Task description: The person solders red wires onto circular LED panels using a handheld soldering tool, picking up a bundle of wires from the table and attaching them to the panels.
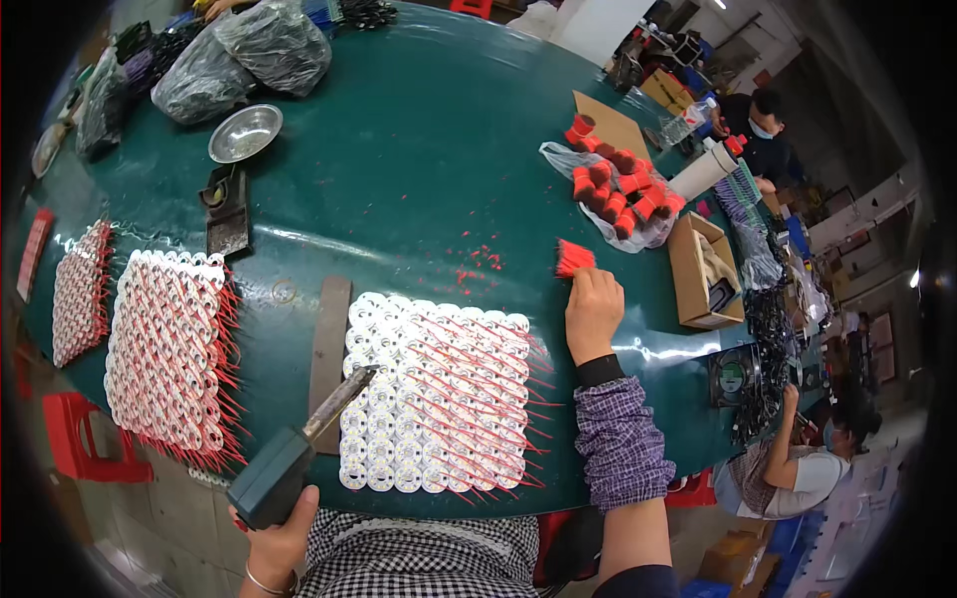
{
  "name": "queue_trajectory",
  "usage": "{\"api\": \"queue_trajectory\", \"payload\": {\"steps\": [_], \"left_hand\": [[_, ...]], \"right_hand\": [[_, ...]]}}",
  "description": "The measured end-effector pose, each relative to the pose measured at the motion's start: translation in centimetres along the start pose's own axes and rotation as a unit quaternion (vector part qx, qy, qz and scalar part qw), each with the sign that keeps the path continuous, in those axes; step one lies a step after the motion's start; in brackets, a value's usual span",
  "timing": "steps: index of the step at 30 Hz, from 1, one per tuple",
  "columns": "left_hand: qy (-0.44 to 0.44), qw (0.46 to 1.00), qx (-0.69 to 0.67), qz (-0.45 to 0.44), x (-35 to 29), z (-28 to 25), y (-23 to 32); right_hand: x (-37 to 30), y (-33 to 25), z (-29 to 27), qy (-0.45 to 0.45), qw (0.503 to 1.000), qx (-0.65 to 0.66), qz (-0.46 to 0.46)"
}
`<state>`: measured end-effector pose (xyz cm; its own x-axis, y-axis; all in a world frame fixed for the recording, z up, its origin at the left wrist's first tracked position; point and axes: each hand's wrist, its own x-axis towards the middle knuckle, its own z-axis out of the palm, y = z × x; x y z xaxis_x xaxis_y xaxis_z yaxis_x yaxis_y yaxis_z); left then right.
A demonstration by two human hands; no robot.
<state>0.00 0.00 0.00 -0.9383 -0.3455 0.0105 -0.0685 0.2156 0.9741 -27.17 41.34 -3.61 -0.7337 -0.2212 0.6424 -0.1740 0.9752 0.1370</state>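
Note:
My left hand (281, 543) is wrapped round the dark green handle of a soldering iron (274, 478). Its metal tip reaches over the left part of a panel of white round circuit boards (384, 439) in front of me. Red wires stick out from the boards on the panel's middle and right; the left columns and top row look bare. Beyond the panel's right corner, my right hand (595, 304) has its fingers closed at a small bundle of short red wires (574, 259). Its fingertips are partly hidden. A purple checked sleeve covers that forearm.
Left stand two more wired panels (169, 349) (82, 294). A dark bar (329, 369) lies beside my panel. Behind are an iron stand (228, 214), metal bowl (246, 134) and grey bags (269, 50). Right are red wire bundles (638, 184), a cardboard box (688, 274) and two people (763, 140) (797, 463).

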Motion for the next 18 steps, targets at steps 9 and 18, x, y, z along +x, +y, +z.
{"api": "queue_trajectory", "payload": {"steps": [9,18], "left_hand": [[-0.015,1.000,0.009,-0.016,-0.7,-0.4,0.1],[0.000,0.994,0.057,0.094,0.1,0.0,2.5]], "right_hand": [[0.2,-0.7,-1.6,-0.038,0.999,0.011,0.020],[0.5,0.1,-4.4,-0.107,0.994,0.003,-0.004]]}}
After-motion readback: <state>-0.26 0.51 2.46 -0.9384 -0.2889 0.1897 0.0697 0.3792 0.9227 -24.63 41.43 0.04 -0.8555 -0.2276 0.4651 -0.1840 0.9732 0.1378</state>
